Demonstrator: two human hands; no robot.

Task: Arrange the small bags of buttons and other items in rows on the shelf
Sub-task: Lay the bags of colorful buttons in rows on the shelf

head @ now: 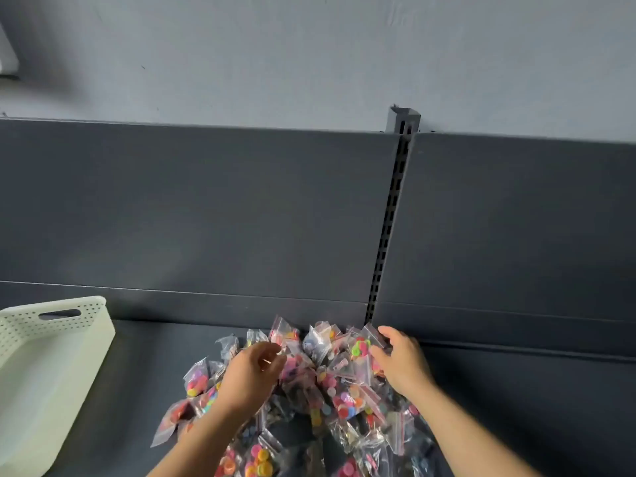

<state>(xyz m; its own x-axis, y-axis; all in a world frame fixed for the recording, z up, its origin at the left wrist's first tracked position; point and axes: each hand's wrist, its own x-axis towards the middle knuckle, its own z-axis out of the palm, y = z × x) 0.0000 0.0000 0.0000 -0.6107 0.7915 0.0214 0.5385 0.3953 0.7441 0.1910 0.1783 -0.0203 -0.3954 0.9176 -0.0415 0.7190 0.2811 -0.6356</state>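
Got a big messy pile of small bags heaped on the dark shelf, pushed up near the back panel below the slotted upright. Right hand curled round a bag of green buttons at the pile's back edge, thumb on top. Left hand with fingers curled in near the pile top, maybe pinching a bag, too blurry to call. White perforated basket off to the left.
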